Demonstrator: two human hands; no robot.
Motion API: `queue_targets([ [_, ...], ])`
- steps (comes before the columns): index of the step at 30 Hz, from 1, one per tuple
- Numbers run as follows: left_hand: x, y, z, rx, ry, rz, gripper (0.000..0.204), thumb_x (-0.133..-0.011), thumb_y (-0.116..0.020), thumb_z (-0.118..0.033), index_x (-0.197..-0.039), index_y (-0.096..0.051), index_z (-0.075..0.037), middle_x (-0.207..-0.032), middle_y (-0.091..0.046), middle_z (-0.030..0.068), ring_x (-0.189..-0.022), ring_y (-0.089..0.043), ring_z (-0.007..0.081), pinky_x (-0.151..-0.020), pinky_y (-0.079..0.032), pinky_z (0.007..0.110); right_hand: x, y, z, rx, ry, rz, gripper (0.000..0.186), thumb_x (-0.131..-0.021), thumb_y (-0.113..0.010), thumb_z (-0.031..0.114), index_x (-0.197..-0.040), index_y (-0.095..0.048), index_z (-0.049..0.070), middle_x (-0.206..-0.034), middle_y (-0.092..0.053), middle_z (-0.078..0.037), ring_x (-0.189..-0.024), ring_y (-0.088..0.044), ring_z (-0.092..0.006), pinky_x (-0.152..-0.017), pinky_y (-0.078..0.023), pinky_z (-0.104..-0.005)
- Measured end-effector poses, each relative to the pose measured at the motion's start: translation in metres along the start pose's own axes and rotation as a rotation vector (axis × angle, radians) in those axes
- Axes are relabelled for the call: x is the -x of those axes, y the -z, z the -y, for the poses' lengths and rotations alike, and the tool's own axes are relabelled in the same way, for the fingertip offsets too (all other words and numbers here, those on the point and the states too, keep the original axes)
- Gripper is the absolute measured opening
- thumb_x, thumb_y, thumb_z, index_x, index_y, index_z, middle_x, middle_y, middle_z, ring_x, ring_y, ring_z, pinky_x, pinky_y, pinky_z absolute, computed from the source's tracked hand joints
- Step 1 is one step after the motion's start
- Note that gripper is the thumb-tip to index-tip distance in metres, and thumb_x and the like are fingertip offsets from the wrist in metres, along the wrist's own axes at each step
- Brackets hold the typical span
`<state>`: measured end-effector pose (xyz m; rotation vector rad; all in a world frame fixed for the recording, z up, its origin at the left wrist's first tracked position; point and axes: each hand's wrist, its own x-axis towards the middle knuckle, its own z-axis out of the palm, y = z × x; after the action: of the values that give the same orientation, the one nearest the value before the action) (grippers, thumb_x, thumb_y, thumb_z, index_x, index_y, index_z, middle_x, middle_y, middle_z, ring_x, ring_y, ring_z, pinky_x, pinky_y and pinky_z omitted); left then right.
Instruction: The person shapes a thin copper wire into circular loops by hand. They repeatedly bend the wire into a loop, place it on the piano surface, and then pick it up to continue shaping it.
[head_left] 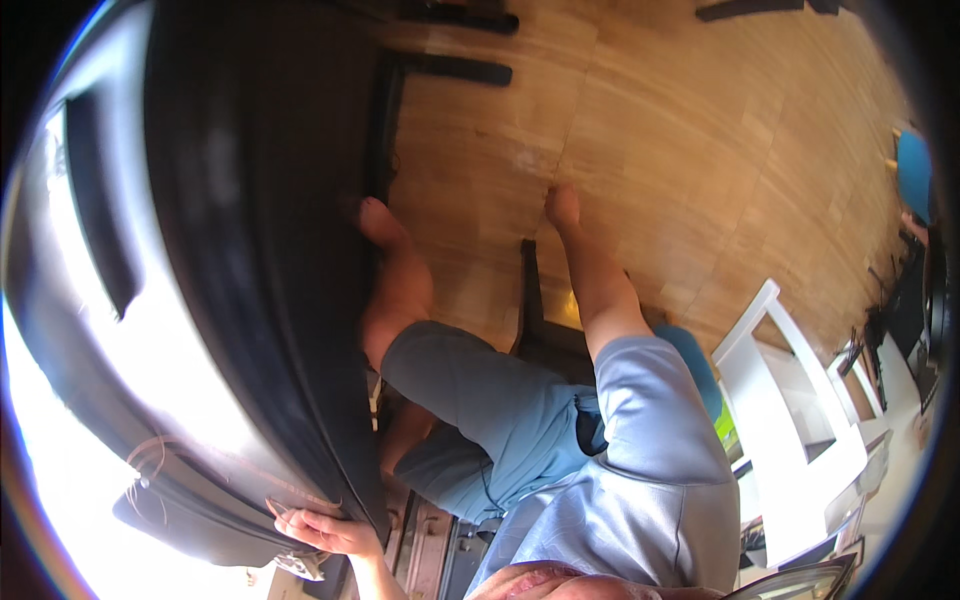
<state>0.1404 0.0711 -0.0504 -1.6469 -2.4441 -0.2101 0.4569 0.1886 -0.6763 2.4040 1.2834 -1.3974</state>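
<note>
At the lower left, my left hand (325,530) is at the edge of a large dark, glossy surface (250,200). Its fingers are curled together. Beside them runs a thin reddish-brown strand (300,490), which loops farther left over the glare. Whatever the fingers pinch is too small to make out. A grey, flap-like dark piece (190,520) lies left of this hand, with a crumpled pale bit under the fingertips. My right arm hangs from a light grey-blue sleeve, and my right hand (563,205) is low over the wooden floor; its fingers are too small and blurred to read.
My bare leg (400,290) is close against the dark surface. Black furniture legs (455,68) stand on the wood floor (680,150). A white chair (780,400) and a blue seat (690,360) are at my right. Dark clutter (900,290) sits by the far right rim.
</note>
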Motion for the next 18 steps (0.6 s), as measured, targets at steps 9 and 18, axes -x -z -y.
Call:
queue_targets([
  [9, -0.008, 0.005, -0.015, 0.147, -0.033, -0.021, 0.009, -0.095, -0.055, -0.001, -0.089, -0.049, -0.002, -0.091, -0.047, 0.0147, -0.085, -0.048, 0.0323, -0.078, -0.039, 0.044, 0.088, 0.039, -0.035, -0.293, 0.044, -0.24, 0.033, -0.083, -0.07, 0.007, -0.115, -0.069, 0.0, -0.094, -0.074, -0.02, -0.088, -0.072, -0.0326, -0.079, -0.057, -0.0422],
  [18, -0.016, 0.029, -0.019, 0.228, -0.148, -0.185, 0.014, -0.089, -0.067, -0.008, -0.084, -0.054, -0.007, -0.085, -0.052, 0.0099, -0.086, -0.054, 0.0297, -0.079, -0.041, 0.043, 0.14, 0.255, 0.063, -1.018, 0.396, -0.622, 0.016, -0.089, -0.076, 0.01, -0.101, -0.071, -0.001, -0.081, -0.072, -0.005, -0.072, -0.065, -0.0117, -0.066, -0.053, -0.0266],
])
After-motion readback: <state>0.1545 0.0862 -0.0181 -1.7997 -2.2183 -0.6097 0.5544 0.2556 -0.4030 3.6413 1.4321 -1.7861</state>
